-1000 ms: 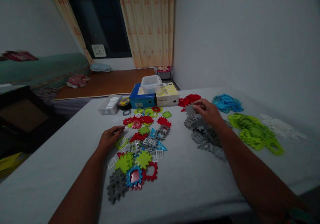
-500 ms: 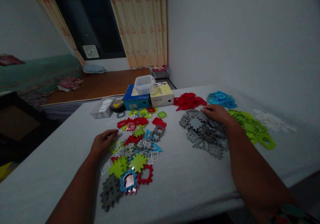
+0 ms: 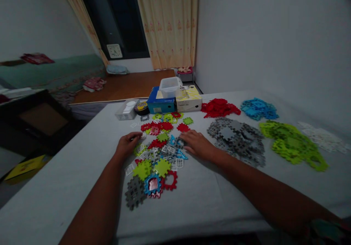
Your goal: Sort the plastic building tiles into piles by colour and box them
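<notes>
A mixed heap of flat toothed tiles [image 3: 157, 153] in red, green, grey, blue and white lies on the grey table [image 3: 197, 197] in front of me. My left hand [image 3: 128, 145] rests at the heap's left edge, fingers curled on a small white piece. My right hand [image 3: 196, 142] lies flat on the heap's right edge, fingers stretched over a grey tile. To its right sits a sorted grey pile [image 3: 238, 139].
Sorted piles lie further right: red [image 3: 219, 107], blue [image 3: 257, 108], green [image 3: 292, 142] and white [image 3: 323, 137]. A blue box [image 3: 160, 104], a yellow-white box [image 3: 188, 98], a clear tub [image 3: 170, 86] and a small plastic case [image 3: 126, 110] stand at the table's far edge. A wall runs along the right.
My right hand has left the grey pile and come leftward to the mixed heap. The left hand has stayed at the heap's left edge. The view has shifted a little.
</notes>
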The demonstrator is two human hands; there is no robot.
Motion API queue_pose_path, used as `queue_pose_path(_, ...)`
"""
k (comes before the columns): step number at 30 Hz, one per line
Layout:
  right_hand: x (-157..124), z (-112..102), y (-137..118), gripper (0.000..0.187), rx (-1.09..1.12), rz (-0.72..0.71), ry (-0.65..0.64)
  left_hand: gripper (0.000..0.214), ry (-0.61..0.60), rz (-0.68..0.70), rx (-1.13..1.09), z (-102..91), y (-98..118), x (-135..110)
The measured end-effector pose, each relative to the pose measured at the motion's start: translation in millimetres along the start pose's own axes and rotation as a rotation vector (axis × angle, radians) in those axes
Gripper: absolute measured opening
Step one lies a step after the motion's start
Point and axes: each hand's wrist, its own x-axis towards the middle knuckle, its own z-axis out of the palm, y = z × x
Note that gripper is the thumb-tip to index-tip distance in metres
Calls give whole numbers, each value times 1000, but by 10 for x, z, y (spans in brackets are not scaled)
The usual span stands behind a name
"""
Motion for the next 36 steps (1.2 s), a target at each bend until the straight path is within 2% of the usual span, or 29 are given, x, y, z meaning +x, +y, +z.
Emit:
queue_pose_path(3, -2, 141, -25, 52, -67, 62, -55, 54, -7, 11, 11, 3, -43, 13)
queue_pose_path(9, -75, 136, 18, 25, -88, -31, -35, 55, -21, 21, 36, 8, -62, 21)
queue_pose_path(15, -138, 187, 77, 32, -7, -87, 14, 54, -18, 17, 18, 3, -3, 9)
queue_pose_path(18, -140, 132, 83, 37, -32, -97, 44, 51, -20, 14, 9, -5, 45, 2)
queue_pose_path(21, -120, -72, 147, 37, -45, -59, 164, 50, -16, 26, 22, -14, 84, -3)
queue_pose_path(25, -164, -561, 471, 26, 29, 178, 501, 53, -17, 17, 53, -28, 94, 0)
queue_pose_path(28, -359, -939, 887, 25, 80, 380, 629, 56, -22, 14, 52, -34, 74, 9)
queue_pose_path(30, -559, -1112, 1195, 26, 93, 517, 617, 57, -25, 11, 51, -36, 60, 15)
queue_pose_path(32, -759, -1195, 1479, 28, 67, 656, 548, 56, -22, 6, 62, -36, 52, 18)
queue_pose_path(36, -977, -1143, 1825, 30, -60, 894, 329, 53, -8, -13, 100, -38, 47, 23)
